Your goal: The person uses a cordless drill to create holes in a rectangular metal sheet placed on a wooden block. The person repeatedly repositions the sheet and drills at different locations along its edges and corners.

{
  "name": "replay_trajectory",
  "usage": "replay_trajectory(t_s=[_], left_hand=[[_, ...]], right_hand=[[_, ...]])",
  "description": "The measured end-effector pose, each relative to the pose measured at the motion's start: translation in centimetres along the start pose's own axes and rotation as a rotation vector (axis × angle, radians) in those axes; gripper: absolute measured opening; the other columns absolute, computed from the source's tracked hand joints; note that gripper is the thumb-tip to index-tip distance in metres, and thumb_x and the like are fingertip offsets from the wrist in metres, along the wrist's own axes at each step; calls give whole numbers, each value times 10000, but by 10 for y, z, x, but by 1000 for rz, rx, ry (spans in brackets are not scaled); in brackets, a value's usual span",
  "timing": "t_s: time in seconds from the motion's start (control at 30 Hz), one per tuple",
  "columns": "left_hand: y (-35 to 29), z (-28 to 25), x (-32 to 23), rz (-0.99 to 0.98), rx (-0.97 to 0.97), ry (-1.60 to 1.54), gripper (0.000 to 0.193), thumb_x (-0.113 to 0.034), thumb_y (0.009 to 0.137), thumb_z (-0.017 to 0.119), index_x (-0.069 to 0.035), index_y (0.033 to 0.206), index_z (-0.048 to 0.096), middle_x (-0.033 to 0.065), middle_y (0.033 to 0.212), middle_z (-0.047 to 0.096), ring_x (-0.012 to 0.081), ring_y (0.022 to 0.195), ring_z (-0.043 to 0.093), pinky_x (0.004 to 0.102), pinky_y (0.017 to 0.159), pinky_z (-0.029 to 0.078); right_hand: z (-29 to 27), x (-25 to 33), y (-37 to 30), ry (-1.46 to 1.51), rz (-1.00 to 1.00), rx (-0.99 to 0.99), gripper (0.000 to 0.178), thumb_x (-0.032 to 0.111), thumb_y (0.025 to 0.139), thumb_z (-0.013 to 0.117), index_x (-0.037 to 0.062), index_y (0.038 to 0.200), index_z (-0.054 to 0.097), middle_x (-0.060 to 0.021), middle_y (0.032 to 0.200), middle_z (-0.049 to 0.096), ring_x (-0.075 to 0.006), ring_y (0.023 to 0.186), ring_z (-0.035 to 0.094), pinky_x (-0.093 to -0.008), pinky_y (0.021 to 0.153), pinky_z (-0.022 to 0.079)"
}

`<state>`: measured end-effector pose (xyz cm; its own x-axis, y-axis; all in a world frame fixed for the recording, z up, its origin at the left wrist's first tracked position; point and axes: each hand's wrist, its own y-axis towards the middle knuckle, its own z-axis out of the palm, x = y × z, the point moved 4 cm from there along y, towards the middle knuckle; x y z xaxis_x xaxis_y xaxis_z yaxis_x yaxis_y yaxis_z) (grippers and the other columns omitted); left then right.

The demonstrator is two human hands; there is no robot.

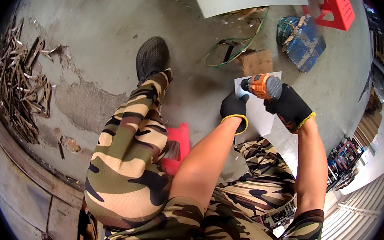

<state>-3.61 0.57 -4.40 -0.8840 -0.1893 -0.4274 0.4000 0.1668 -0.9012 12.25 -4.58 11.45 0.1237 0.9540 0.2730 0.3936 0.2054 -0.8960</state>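
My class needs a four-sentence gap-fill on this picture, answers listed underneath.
1. The right hand holds a bright ____ and grey drill.
2. The left hand wears a black glove with a ____ cuff.
3. The trousers have a ____ pattern.
4. The plastic stool at the top right is ____.

Missing words: orange; yellow; camouflage; red.

Brightly lit; glare lower right; edges bowed.

Two black gloves [303, 111], one orange drill [260, 86] in the right hand [289, 105], one brown block [256, 62] just beyond the left hand [234, 106], two red stools [184, 139] farther off!
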Motion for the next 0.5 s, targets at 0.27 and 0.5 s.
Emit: replay_trajectory(t_s=[0.27, 0.5], left_hand=[[-3, 0, -2, -11, -2, -79, 364, -317, 882, 757, -89, 1163, 726, 192, 1103, 738, 405, 1022, 696, 477, 875, 536], [-3, -1, -4, -8, -15, -51, 358, -324, 880, 761, -95, 1153, 736, 193, 1112, 736, 404, 1044, 695, 472, 875, 538]], right_hand=[[-2, 3, 3, 41, -2, 18, 95, 47, 752, 697, -1, 806, 635, -45, 684, 633, -128, 638, 527, -339, 590, 476], [-5, 12, 6, -125, 0, 19, 151, 58, 739, 709, -38, 843, 656, -108, 673, 644, -143, 617, 555, -344, 566, 472]])
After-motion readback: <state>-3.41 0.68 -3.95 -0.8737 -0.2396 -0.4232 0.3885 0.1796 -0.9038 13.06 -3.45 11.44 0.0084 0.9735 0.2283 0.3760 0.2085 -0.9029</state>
